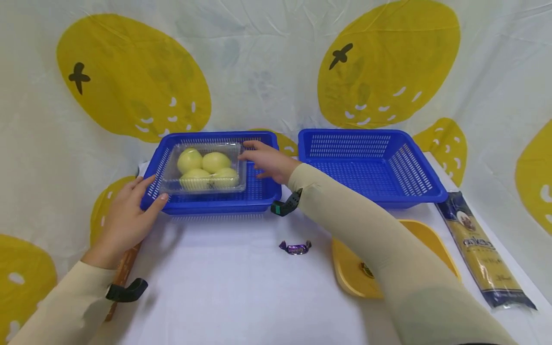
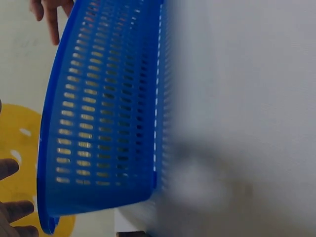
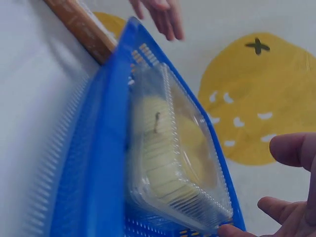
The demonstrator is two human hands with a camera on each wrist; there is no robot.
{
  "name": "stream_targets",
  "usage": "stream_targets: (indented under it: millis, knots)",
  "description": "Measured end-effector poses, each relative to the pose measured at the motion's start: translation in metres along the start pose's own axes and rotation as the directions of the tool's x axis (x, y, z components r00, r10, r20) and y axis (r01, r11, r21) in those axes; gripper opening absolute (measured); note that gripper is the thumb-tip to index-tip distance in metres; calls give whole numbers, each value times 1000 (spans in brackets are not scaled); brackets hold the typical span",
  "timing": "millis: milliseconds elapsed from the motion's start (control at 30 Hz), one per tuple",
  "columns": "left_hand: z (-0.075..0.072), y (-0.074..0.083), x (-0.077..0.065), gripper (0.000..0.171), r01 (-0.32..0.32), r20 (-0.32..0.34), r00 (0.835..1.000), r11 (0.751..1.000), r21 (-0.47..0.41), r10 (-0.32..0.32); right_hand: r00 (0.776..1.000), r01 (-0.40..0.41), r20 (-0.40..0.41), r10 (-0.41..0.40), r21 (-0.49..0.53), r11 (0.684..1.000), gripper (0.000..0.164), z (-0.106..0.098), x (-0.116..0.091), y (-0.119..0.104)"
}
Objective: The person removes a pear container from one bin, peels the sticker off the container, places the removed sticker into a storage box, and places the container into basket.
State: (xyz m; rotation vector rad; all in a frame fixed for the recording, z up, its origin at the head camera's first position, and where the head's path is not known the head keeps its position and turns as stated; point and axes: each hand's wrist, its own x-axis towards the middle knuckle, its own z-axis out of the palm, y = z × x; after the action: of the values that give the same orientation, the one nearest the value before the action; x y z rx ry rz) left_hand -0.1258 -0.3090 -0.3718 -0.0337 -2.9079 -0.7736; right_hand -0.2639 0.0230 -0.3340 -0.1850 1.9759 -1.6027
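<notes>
A clear plastic fruit box (image 1: 170,167) with several pale yellow-green round fruits (image 1: 216,162) lies inside the left blue basket (image 1: 224,207). My right hand (image 1: 271,162) is over the basket's right side, fingers loosely extended by the box's right end. In the right wrist view a fingertip of the right hand (image 3: 291,197) comes close to the box's corner; I cannot tell whether it touches. By the basket's left edge is my left hand (image 1: 127,215), thumb and fingers spread apart. Neither hand grips anything. The left wrist view shows mostly the basket's slotted side (image 2: 98,123).
A second blue basket (image 1: 353,175) stands to the right. In front of it is a yellow tray (image 1: 347,275), partly hidden by my right forearm. A purple-wrapped candy (image 1: 296,248) lies mid-table, a pasta packet (image 1: 485,254) far right. A brown box (image 1: 125,268) lies under my left forearm.
</notes>
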Motion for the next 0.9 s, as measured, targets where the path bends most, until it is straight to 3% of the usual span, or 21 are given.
stream_targets:
  millis: [200, 367, 500, 700, 900]
  knots:
    - [3, 16, 6, 77, -118, -2, 993, 993, 23, 119, 999, 49, 3, -49, -158, 986, 73, 1, -22, 3]
    - [10, 26, 10, 76, -182, -15, 983, 983, 26, 183, 995, 83, -18, -93, -320, 944, 77, 3, -41, 6]
    - [16, 32, 12, 76, -220, -1, 975, 975, 32, 220, 985, 156, -6, -174, -409, 899, 79, 4, -56, 11]
    - [21, 40, 13, 79, -244, 54, 969, 969, 49, 241, 959, 246, 27, -282, -573, 782, 81, 1, -73, 20]
    - [26, 48, 14, 78, -281, 46, 959, 957, 72, 278, 921, 332, 91, -378, -689, 644, 82, -5, -85, 32]
